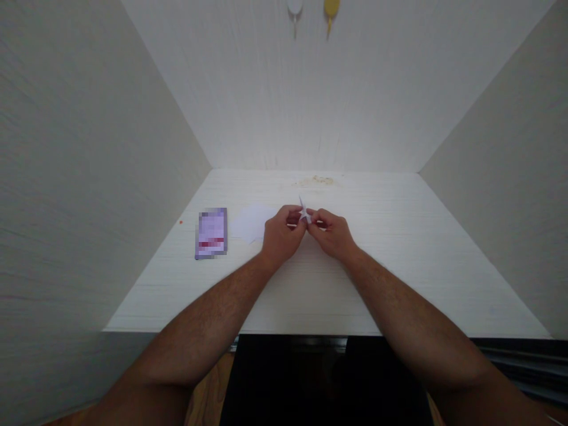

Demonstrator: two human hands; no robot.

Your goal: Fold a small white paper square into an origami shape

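Note:
A small folded white paper, with a thin point sticking up and smaller points below, is pinched between both hands above the table. My left hand closes thumb and fingers on its left side. From the right, my right hand grips it between thumb and curled fingers. The fingertips almost meet and cover part of the paper. Just left of my left hand, white paper sheets lie flat, partly hidden behind that hand.
A purple-edged tablet or phone, its screen blurred, lies left on the white table. Pale walls enclose the table at the back and both sides. A white hook and a yellow hook are on the back wall.

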